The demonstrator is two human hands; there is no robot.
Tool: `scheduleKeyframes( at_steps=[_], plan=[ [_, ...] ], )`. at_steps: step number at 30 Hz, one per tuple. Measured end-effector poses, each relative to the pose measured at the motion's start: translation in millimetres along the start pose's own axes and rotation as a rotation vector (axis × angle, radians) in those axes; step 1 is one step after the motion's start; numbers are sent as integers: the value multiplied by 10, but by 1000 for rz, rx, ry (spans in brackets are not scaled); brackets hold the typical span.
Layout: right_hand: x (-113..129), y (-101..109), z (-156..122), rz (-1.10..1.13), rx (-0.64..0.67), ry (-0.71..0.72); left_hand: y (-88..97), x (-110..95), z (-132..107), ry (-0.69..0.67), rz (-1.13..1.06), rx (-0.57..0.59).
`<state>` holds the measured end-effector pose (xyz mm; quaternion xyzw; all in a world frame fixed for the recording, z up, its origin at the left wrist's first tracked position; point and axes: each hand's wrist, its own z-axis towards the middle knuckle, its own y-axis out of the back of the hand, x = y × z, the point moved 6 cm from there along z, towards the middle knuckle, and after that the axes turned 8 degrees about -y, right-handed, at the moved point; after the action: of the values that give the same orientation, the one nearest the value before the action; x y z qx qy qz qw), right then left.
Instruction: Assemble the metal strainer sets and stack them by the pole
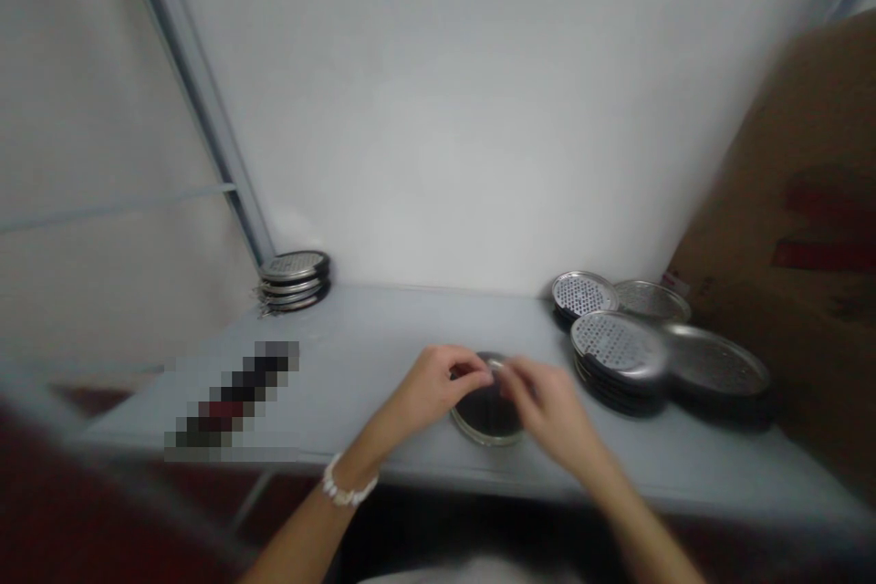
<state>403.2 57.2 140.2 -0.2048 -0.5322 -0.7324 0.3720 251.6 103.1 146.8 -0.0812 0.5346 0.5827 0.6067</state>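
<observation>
left hand, right hand: fingertips pinching far rim of round dark disc from both sides, grip partly hidden | disc on grey tabletop, near front edge; perforated metal discs stacked right | even two-sided pressure should keep rim steady

Soft, even light; blurred, warped edges.
</observation>
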Motion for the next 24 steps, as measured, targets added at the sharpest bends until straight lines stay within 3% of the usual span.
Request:
scheduleKeyframes(
  at_steps=[7,12,17,21,24],
  plan=[
    [47,-72,-25,57,86,43,-8,74,-1,50,-36,-17],
    [13,-3,-3,45,25,13,-8,32,12,13,-53,-10],
    [48,-79,-7,163,149,18,-9,41,16,18,-62,27],
    [14,-65,10,37,38,14,-5,64,13,22,-9,19],
    [-20,-55,14,-7,33,19,-19,69,16,3,-38,48]
  ],
)
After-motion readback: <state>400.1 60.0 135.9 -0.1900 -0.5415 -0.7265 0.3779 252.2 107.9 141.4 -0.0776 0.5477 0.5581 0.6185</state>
